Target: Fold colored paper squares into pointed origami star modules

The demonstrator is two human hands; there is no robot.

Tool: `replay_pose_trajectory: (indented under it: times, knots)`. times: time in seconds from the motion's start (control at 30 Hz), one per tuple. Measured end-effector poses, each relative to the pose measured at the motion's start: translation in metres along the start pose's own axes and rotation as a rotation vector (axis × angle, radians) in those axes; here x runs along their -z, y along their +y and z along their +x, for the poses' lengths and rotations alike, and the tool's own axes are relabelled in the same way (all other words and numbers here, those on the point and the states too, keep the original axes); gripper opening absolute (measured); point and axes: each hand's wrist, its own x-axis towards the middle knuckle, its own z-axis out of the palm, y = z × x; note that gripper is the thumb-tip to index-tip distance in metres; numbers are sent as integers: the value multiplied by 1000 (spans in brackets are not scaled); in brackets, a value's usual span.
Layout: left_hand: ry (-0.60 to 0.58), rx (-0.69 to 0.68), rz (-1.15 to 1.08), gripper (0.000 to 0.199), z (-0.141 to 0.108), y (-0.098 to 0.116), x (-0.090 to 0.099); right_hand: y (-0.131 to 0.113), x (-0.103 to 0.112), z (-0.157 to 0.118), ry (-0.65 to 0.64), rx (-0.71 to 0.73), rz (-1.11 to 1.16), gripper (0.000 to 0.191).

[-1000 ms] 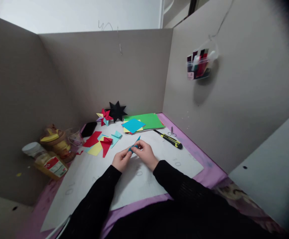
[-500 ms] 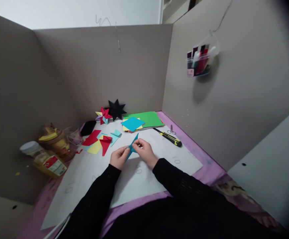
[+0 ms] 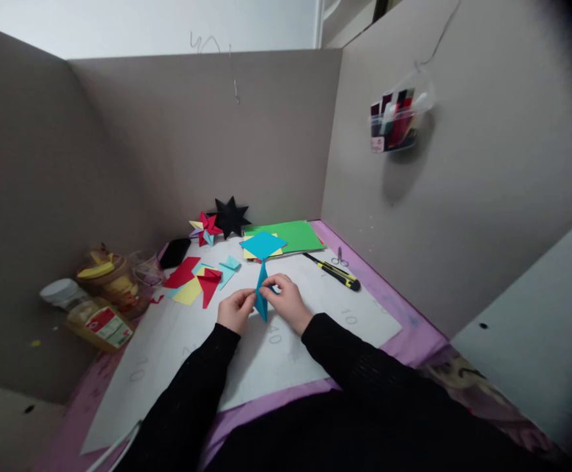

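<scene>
The left hand and right hand each pinch the blue folded paper near its middle, over the white sheet; its long axis runs away from the person, one tip toward the paper stack.

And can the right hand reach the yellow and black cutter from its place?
Probably yes: nothing visible stands between the right hand and the cutter, though its grip on the blue folded paper would need releasing.
</scene>
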Motion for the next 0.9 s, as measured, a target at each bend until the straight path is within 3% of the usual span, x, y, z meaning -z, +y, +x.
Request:
replay_pose_trajectory:
  times: [0.1,0.27,0.37,0.53,0.9]
  knots:
    - [66,-152,140,25,-1,1,5,1,3,1,19,-10,46,16]
    - [86,-509,317,18,-1,0,10,2,5,2,-145,-50,248,13]
    - [75,-606,360,18,-2,-2,10,3,4,2,-137,-50,302,11]
    - [110,-521,211,18,-7,4,7,2,4,2,-43,-117,295,15]
    - [100,-267,-30,18,-11,16,4,-8,8,-2,30,-21,224,10]
